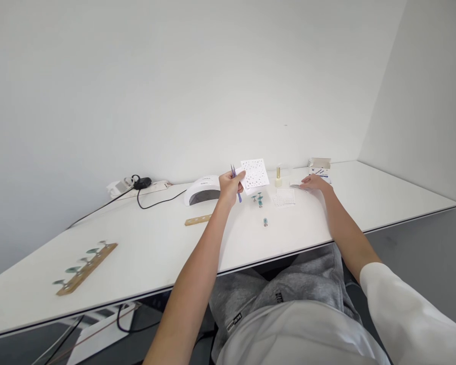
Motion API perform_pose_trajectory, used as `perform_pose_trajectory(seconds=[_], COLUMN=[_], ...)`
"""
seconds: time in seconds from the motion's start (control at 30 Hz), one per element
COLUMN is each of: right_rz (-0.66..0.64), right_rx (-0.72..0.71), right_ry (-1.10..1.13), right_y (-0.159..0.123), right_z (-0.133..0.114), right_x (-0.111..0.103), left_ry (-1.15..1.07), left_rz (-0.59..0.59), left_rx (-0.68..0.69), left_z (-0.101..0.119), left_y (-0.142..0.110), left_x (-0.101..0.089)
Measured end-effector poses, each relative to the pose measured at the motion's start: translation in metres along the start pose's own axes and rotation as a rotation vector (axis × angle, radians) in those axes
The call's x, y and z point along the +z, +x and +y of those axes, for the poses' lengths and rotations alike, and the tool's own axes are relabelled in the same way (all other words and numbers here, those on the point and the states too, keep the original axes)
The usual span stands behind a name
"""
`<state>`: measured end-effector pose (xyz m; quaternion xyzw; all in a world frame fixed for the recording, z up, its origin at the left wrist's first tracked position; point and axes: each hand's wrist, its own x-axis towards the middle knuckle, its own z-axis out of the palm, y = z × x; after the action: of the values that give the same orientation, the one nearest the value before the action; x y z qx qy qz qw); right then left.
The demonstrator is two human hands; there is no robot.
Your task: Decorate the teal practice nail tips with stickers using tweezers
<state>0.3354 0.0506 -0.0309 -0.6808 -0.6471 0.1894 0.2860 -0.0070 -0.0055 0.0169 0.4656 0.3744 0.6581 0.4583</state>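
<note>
Pinching speckled square sheet [255,173] and tweezers [239,197], left hand [230,186] is beside domed lamp [196,190], forearm [213,238] partly hiding wooden strip [197,220]; right hand [316,182] by box [319,163], grip unclear.

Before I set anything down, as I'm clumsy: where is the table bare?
Bare: between the long wooden strip and short strip, and right of the right forearm. Crowded: between left hand and right hand, with bottle, sheets, small stands.

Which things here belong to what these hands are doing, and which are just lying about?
In use, it seems:
patterned sheet and tweezers, in the left hand
loose sheets near the right hand
small green pieces
bottle

Probably just lying about:
black plug
open box
</note>
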Motion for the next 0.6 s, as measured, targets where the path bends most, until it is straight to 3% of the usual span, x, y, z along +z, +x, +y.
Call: perform_pose_trajectory(seconds=[0.1, 0.23, 0.33, 0.4, 0.47, 0.6], right_rz=[-0.012, 0.2, 0.366, 0.39, 0.31, -0.069], right_rx=[-0.046, -0.116, -0.193, -0.241, -0.296, -0.408], right_ry=[-0.042, 0.01, 0.22, 0.419, 0.607, 0.841], right_y=[0.002, 0.009, 0.013, 0.012, 0.008, -0.003], right_z=[-0.002, -0.004, -0.006, -0.008, -0.01, -0.017], right_x=[-0.003, -0.004, -0.006, -0.009, -0.013, -0.021], left_ry=[0.003, -0.001, -0.004, -0.002, -0.002, -0.007], left_rz=[-0.002, -0.008, -0.01, -0.009, -0.009, -0.009], left_rx=[-0.003, 0.002, 0.01, 0.01, 0.012, 0.015], left_z=[0.0, -0.001, -0.002, -0.002, -0.002, -0.002], left_y=[0.0, 0.0, 0.0, 0.0, 0.0, 0.0], left_x=[-0.001, -0.001, -0.001, -0.001, -0.001, -0.001])
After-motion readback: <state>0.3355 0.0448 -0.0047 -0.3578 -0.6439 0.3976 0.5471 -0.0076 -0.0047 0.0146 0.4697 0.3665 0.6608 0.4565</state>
